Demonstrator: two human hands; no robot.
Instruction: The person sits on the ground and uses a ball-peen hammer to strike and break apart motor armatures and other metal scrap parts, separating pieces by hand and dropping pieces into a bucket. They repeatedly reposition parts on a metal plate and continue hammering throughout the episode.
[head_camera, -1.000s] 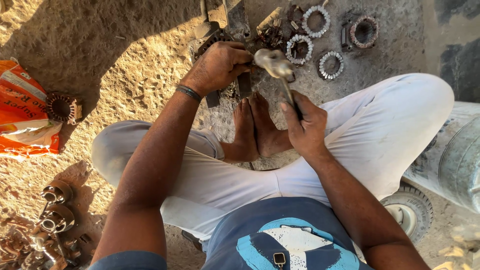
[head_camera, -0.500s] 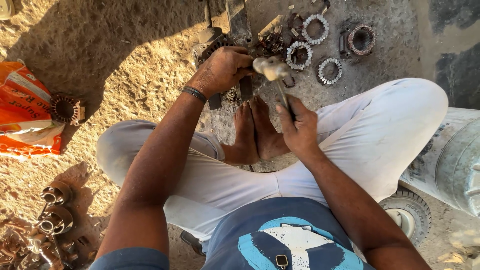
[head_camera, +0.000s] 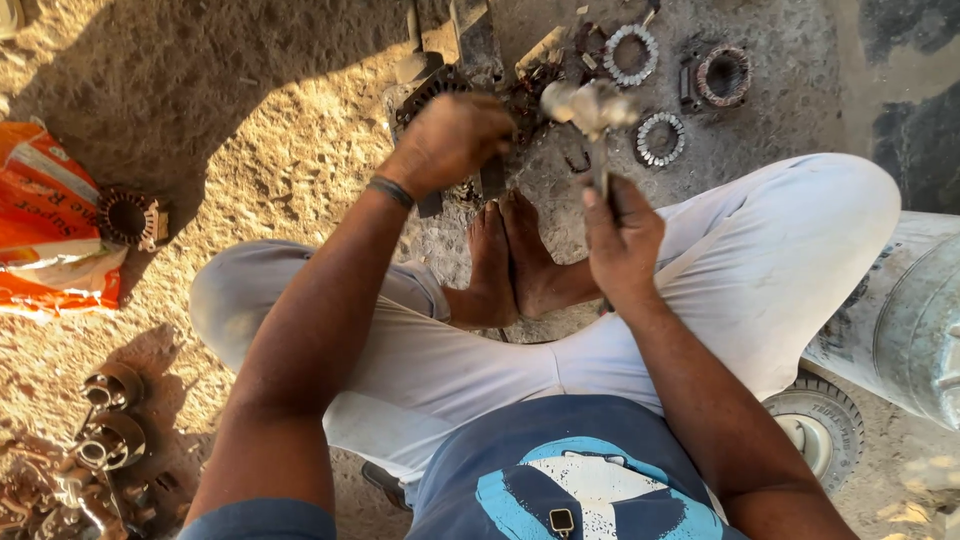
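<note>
Hammer (head_camera: 590, 110) raised in right hand (head_camera: 622, 240).

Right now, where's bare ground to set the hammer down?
Free: sandy ground between the orange bag and the left hand. Crowded: ahead of the feet, where bearing rings and metal parts surround the hammer in the right hand.

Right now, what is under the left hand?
The left hand covers a dark toothed metal part on the ground; only its rim and a bar below show. The rest is hidden. The right hand holds a hammer.
</note>
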